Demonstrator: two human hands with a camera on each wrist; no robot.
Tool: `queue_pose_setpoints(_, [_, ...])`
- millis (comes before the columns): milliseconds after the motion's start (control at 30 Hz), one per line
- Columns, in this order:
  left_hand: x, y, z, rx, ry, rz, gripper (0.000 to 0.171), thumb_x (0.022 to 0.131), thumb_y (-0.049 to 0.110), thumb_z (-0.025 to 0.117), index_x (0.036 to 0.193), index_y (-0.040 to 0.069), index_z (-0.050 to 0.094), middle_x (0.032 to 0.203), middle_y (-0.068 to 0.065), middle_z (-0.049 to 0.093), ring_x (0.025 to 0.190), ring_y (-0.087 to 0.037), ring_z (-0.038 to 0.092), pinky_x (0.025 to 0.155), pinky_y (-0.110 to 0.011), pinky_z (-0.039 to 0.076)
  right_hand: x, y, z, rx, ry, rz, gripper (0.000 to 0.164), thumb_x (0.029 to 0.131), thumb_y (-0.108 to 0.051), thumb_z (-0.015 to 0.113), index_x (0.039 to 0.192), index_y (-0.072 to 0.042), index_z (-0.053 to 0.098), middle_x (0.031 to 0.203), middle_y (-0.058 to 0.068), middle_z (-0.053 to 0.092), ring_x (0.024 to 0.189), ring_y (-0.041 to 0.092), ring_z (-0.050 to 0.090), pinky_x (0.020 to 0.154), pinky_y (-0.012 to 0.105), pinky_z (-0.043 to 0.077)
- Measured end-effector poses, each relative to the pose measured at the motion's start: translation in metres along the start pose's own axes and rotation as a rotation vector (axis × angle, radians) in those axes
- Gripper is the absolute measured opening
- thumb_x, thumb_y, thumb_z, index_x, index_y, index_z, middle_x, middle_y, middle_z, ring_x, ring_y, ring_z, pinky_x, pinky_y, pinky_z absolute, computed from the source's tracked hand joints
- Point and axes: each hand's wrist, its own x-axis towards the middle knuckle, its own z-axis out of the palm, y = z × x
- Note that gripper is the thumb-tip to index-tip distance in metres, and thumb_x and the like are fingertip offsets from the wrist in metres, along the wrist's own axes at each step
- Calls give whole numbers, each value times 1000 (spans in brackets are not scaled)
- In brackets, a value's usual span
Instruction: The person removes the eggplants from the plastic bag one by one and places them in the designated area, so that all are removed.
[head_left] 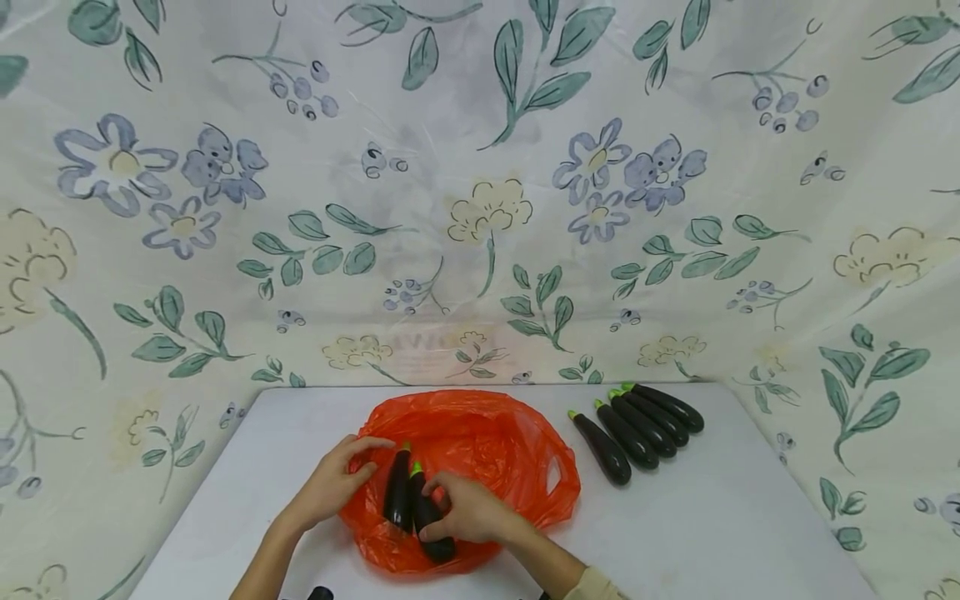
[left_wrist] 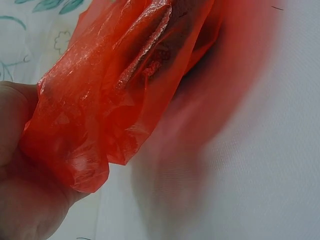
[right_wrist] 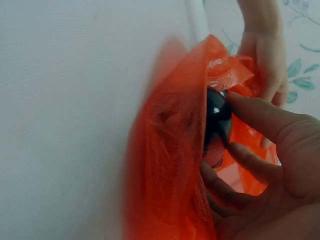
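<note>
A red plastic bag (head_left: pixel 525 479) lies spread on the table with its mouth facing up. Two dark eggplants show at its left side, both with green stem ends pointing away from me. My right hand (head_left: pixel 472 508) pinches the right eggplant (head_left: pixel 438 550) between thumb and fingers; in the right wrist view its glossy end (right_wrist: pixel 217 117) shows between the fingertips. Close beside it lies the left eggplant (head_left: pixel 397 500). At the bag's left rim, my left hand (head_left: pixel 330 483) holds the plastic, which in the left wrist view passes between thumb and fingers.
Several more eggplants (head_left: pixel 630 437) lie in a slanted row on the white table (head_left: pixel 697 533), right of the bag. Behind the table hangs a flower-patterned cloth (head_left: pixel 450 250). A small dark object (head_left: pixel 321 593) pokes in at the bottom edge.
</note>
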Motion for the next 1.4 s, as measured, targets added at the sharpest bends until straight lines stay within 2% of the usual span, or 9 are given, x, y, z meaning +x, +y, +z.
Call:
queue_pose_setpoints(200, [-1, 1, 1, 7, 7, 25, 36, 97, 1, 57, 125, 19, 68, 115, -7, 58, 117, -32, 54, 102, -63, 44, -1, 2, 0, -27, -21, -11, 40, 81, -23, 84, 115, -29, 63, 91, -2, 62, 82, 17, 58, 73, 35, 57])
queue_pose_setpoints(400, [0, 2, 1, 3, 4, 10, 36, 96, 1, 58, 125, 19, 68, 116, -7, 58, 119, -32, 53, 104, -64, 43, -2, 1, -3, -34, -28, -22, 38, 83, -22, 83, 115, -30, 64, 90, -3, 61, 82, 17, 57, 72, 34, 54])
queue_pose_setpoints(567, [2, 3, 1, -5, -3, -9, 36, 97, 1, 57, 126, 19, 67, 116, -7, 58, 119, -32, 52, 104, -64, 43, -3, 0, -6, 7, -27, -10, 38, 84, -19, 81, 116, -28, 64, 88, -2, 61, 79, 18, 58, 70, 33, 55])
queue_pose_setpoints(900, [2, 3, 2, 2, 4, 3, 37, 96, 0, 57, 125, 22, 68, 116, -7, 58, 118, -31, 53, 103, -61, 45, -7, -1, -20, 117, -8, -9, 39, 85, -16, 80, 119, -27, 64, 95, 3, 60, 83, 22, 59, 69, 35, 58])
queue_pose_setpoints(1400, [3, 1, 2, 2, -3, -35, 37, 97, 1, 56, 127, 21, 67, 122, -9, 57, 122, -33, 50, 102, -61, 46, -14, 6, -47, 176, 92, -24, 41, 86, -17, 79, 120, -33, 65, 109, 3, 59, 96, 25, 57, 70, 38, 60])
